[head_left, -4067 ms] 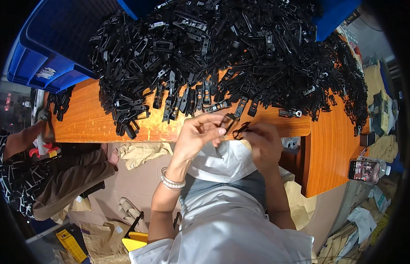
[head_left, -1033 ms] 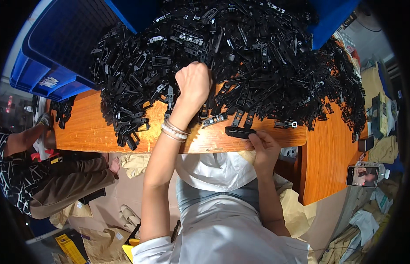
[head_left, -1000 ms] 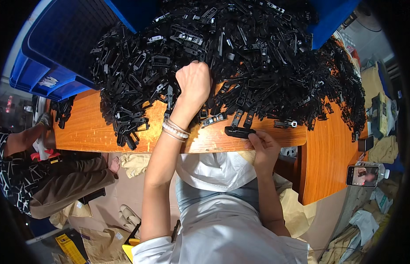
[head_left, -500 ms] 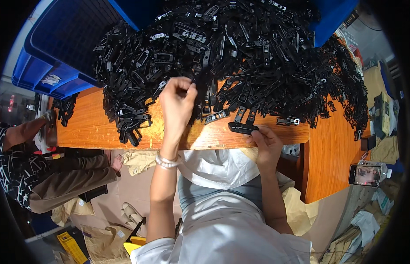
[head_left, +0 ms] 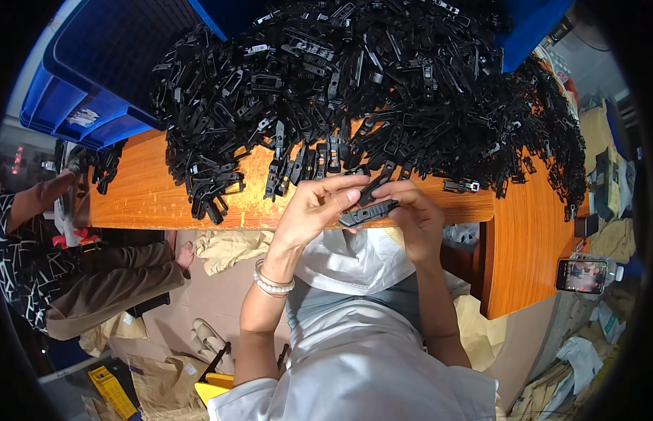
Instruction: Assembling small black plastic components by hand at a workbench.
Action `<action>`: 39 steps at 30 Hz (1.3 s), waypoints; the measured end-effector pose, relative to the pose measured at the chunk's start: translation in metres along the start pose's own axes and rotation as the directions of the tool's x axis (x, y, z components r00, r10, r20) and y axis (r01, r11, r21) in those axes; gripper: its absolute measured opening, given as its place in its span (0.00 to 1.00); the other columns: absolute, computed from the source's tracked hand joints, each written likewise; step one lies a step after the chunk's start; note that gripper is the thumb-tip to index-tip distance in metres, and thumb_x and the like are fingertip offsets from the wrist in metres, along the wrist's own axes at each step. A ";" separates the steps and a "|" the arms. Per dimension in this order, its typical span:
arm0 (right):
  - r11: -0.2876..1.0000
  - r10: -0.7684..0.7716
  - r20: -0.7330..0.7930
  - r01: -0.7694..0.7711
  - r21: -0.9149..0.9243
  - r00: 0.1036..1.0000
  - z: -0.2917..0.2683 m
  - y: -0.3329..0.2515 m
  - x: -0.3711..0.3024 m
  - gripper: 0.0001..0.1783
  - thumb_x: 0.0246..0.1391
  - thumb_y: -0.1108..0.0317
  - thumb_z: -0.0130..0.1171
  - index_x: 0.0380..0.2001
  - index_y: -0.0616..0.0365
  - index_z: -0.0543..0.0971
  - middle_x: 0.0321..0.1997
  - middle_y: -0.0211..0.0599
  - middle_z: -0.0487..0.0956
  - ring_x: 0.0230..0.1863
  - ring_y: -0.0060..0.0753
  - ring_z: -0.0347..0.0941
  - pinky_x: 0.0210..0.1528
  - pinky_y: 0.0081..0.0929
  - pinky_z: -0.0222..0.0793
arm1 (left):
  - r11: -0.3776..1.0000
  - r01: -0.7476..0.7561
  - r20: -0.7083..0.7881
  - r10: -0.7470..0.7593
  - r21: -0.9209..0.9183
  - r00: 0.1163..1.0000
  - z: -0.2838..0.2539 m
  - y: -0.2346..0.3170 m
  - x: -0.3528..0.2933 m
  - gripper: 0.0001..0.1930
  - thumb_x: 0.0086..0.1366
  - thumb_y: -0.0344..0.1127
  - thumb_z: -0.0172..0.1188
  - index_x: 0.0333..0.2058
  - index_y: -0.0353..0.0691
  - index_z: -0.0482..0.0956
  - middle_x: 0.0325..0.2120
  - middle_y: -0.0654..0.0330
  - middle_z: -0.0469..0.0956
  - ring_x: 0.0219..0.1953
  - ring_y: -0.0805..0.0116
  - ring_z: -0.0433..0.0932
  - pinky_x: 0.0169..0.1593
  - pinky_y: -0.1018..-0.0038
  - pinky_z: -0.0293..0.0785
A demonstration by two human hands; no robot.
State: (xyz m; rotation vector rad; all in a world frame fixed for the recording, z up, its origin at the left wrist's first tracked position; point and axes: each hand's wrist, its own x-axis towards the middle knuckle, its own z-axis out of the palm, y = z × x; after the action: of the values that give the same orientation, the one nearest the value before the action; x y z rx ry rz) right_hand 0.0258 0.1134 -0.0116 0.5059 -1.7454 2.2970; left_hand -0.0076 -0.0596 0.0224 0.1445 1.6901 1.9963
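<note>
Bar point(head_left: 371, 189) and ridged block point(head_left: 368, 212), both black, pinched above the front edge of the tabletop point(head_left: 144, 200)

The ridged block is long and chunky, with short raised notches along its face and a blunt left end; it tilts, right end higher. The right hand point(head_left: 419, 219) grasps it by that right end, thumb and fingers closed on it, so the block reaches leftward out of the hand and under the fingers of the left hand point(head_left: 309, 210). The left hand pinches the bar between thumb and forefinger. The bar is slim and slants up to the right, just above the block; whether the two touch is hard to tell. Fingertips of both hands come close together beside it.

Behind the hands, a heap of black clips point(head_left: 298, 84) covers the rear of the tabletop and spreads toward its right edge. One pale-ended clip point(head_left: 461, 185) lies near the front edge, to the right of the right hand. A blue crate point(head_left: 49, 109) stands at the rear left corner.
</note>
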 end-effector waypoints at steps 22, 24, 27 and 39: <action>0.943 0.228 -0.134 -0.253 -0.215 0.964 0.003 -0.020 -0.014 0.15 0.44 0.85 0.47 0.38 0.69 0.72 0.36 0.36 0.70 0.39 0.24 0.69 0.41 0.17 0.65 | 0.838 -0.237 -0.006 0.275 0.491 0.961 0.021 -0.007 -0.028 0.17 0.51 0.24 0.60 0.41 0.27 0.72 0.24 0.55 0.77 0.21 0.73 0.77 0.27 0.80 0.73; 0.948 0.225 -0.130 -0.248 -0.198 0.965 0.002 -0.021 -0.014 0.15 0.43 0.86 0.47 0.38 0.69 0.72 0.36 0.36 0.70 0.38 0.23 0.70 0.40 0.16 0.65 | 0.847 -0.236 -0.012 0.274 0.477 0.962 0.020 -0.009 -0.029 0.16 0.51 0.24 0.60 0.41 0.27 0.73 0.24 0.55 0.77 0.20 0.73 0.77 0.27 0.80 0.72; 0.959 0.217 -0.085 -0.228 -0.166 0.972 -0.001 -0.022 -0.015 0.18 0.43 0.85 0.53 0.41 0.66 0.72 0.37 0.38 0.71 0.34 0.23 0.70 0.36 0.16 0.67 | 0.943 -0.174 0.013 0.178 0.283 0.984 0.015 -0.010 -0.033 0.16 0.52 0.26 0.60 0.41 0.27 0.73 0.24 0.55 0.77 0.21 0.72 0.76 0.28 0.80 0.72; 0.824 0.465 0.117 -0.381 -0.419 0.877 0.001 -0.015 -0.031 0.09 0.44 0.81 0.52 0.32 0.67 0.77 0.30 0.36 0.74 0.28 0.22 0.70 0.29 0.16 0.67 | 0.452 0.053 -0.373 0.660 0.891 0.652 -0.083 -0.010 0.002 0.08 0.51 0.21 0.52 0.32 0.31 0.75 0.25 0.52 0.71 0.24 0.58 0.72 0.30 0.70 0.68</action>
State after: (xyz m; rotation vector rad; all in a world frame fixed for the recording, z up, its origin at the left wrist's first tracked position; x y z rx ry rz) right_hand 0.0599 0.1174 -0.0104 0.3169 -2.5741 2.1182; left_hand -0.0391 -0.1315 -0.0052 0.0672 3.3350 1.2109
